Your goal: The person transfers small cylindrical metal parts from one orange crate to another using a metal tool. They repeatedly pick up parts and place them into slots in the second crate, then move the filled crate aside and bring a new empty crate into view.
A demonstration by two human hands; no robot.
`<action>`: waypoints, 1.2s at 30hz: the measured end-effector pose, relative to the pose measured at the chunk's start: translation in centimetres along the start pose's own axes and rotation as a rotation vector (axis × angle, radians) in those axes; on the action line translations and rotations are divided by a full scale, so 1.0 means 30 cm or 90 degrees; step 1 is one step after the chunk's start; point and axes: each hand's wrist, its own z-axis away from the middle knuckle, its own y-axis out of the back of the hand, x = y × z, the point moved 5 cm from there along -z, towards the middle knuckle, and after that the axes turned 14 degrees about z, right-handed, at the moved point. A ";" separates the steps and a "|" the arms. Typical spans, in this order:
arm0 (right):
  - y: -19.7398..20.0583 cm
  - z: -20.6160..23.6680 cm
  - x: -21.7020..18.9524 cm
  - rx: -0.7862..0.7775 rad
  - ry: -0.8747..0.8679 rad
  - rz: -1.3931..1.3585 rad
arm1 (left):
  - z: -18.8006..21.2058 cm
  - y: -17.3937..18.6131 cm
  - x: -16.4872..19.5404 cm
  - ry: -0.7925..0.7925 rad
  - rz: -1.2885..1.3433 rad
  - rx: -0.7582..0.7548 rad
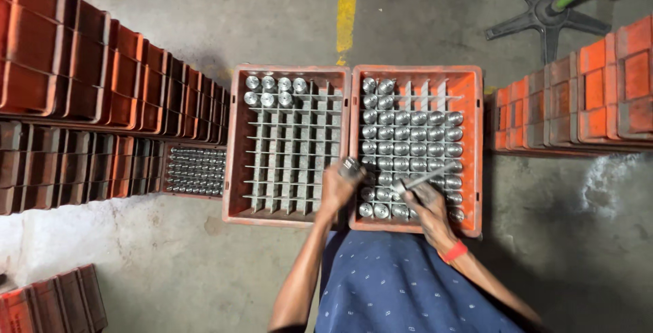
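1. The left hand (338, 187) gripped a metal cylinder (351, 165) at frame centre.
2. The right hand (423, 200) clasped a thin rod (428, 178).
3. The left crate (235, 170) held eight cylinders at its top; the right crate (473, 170) remained mostly full.

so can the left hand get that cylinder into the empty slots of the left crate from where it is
Probably yes. The left hand holds a metal cylinder just over the left crate, whose near grid cells are open, with nothing lying across them. Only the far rows hold cylinders.
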 end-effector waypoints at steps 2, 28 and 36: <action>-0.014 -0.006 -0.049 -0.009 0.021 -0.037 | 0.105 -0.075 -0.022 -0.100 -0.049 -0.041; 0.388 -0.078 0.096 0.178 0.086 -0.147 | -0.279 -0.270 0.076 -0.210 -0.316 -0.099; 0.297 0.006 0.147 0.159 -0.006 -0.130 | -0.407 -0.346 0.143 -0.427 -0.287 -0.066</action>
